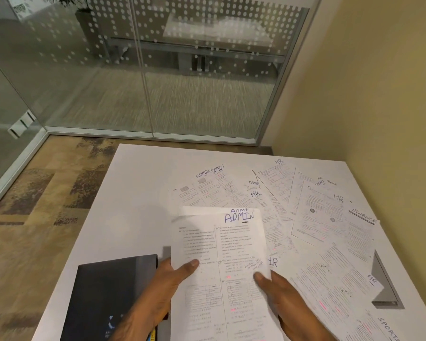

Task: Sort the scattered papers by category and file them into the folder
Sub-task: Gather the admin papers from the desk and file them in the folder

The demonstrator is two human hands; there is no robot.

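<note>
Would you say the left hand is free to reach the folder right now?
Probably not yet: the folder lies right beside the left hand with nothing between, but that hand grips the ADMIN sheets.

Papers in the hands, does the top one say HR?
No, the top sheet of the held papers says ADMIN in blue ink, with the left hand and the right hand gripping its lower edges.
</note>
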